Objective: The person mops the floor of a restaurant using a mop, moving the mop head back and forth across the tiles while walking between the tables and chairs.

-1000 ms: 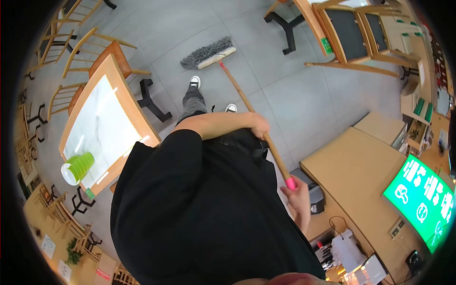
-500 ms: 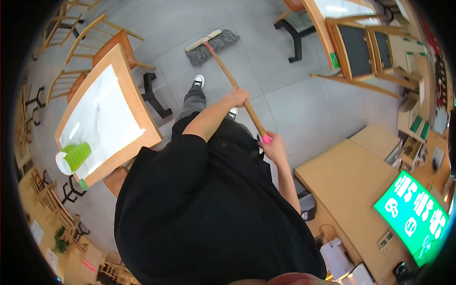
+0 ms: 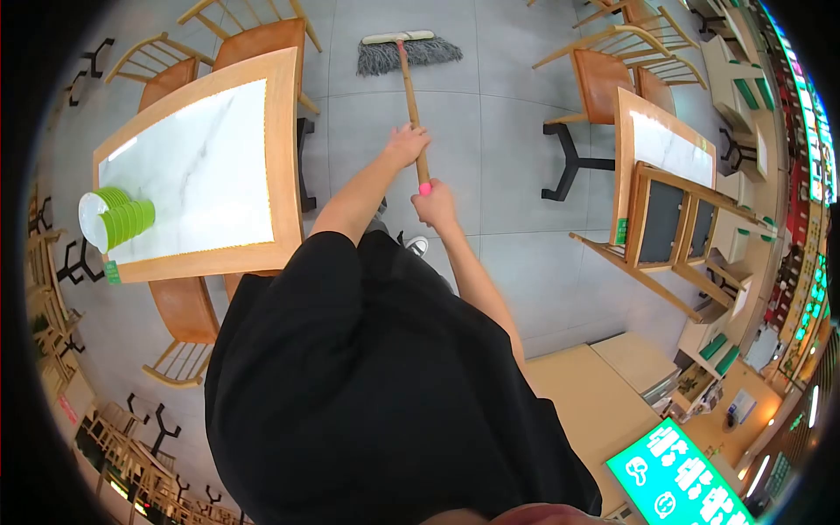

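Note:
A flat grey dust mop [image 3: 408, 52] lies on the grey tiled floor far ahead of me, on a long wooden handle [image 3: 410, 101] with a pink end cap. My left hand [image 3: 405, 143] grips the handle partway down. My right hand [image 3: 435, 206] grips it at the pink end, close behind the left. Both arms are stretched forward over my black shirt.
A wood-framed marble-top table [image 3: 192, 166] with a stack of green cups [image 3: 118, 220] stands on the left, with chairs [image 3: 259, 37] around it. More tables and chairs [image 3: 652, 149] stand on the right. A wooden counter [image 3: 595, 420] and a green screen [image 3: 678, 481] are at lower right.
The mop has been pushed forward and away from me, with both arms extending. My view has swung left, and the counter has slid toward the lower right.

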Motion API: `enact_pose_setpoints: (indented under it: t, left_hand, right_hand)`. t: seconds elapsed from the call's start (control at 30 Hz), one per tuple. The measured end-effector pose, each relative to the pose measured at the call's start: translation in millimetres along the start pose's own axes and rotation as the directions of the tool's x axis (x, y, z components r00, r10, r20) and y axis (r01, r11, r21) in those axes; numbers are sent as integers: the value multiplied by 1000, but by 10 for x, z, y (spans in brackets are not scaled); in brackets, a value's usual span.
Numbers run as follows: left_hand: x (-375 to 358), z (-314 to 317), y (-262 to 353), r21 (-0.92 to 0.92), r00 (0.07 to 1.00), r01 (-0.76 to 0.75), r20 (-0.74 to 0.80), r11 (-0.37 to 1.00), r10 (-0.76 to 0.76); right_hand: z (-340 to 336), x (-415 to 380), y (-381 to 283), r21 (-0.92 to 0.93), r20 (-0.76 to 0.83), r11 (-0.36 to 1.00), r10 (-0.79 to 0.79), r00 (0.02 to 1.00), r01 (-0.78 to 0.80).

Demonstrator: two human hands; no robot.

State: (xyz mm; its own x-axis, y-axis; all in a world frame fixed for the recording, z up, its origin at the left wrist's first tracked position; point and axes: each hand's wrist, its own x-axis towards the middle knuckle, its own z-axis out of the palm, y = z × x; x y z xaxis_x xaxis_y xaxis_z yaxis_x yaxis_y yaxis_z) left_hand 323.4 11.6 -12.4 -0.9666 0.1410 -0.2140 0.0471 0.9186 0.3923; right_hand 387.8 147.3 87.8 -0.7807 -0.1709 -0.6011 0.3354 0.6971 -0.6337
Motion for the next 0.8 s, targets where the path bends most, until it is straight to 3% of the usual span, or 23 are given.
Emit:
enact_pose_setpoints:
  t: [0.07, 0.1, 0.17, 0.27, 0.37, 0.47, 0.6, 0.67, 0.77, 0.8]
  left_hand:
    - [-113, 42, 26, 175, 996, -53, -65, 983, 65]
    - [-150, 160, 53, 158, 995, -72, -57, 985, 82]
    - [-218, 469, 203, 126, 991, -123, -39, 984, 128]
    - [-494, 470, 602, 175, 924, -357, 212, 918, 318]
    - [-836, 471, 1017, 51, 831, -487, 334, 872, 444]
    - [-1075, 500, 1445, -41, 640, -573, 601, 819, 478]
    - [-1381, 787, 1836, -203, 487, -554, 707, 808, 512]
    - [-1502, 924, 1939, -275, 454, -558, 688, 783, 566]
    - [-1619, 647, 2374, -213, 294, -594, 840, 776, 456]
    - [-1669, 745, 2438, -235, 280, -609, 830, 758, 483]
  right_hand:
    - [121, 76, 414, -109, -67, 979, -180, 981, 173]
    - [132, 58, 548, -160, -98, 954, -271, 958, 254]
    - [-18, -189, 704, -150, -27, 972, -185, 982, 179]
    - [-413, -850, 804, -23, 99, 1000, 16, 995, -14]
    - [-558, -1419, 1278, 53, 100, 998, 38, 994, -44]
    - [-671, -2023, 1546, 136, 84, 982, 121, 989, -132]
    - [-767, -2788, 1929, 164, 34, 970, 175, 984, -179]
    - [-1005, -3203, 1602, 164, -14, 959, 237, 971, -232]
    - [-1135, -3591, 1719, 158, -31, 954, 263, 964, -255]
    - [-1157, -3689, 1818, 151, -25, 956, 259, 966, -252]
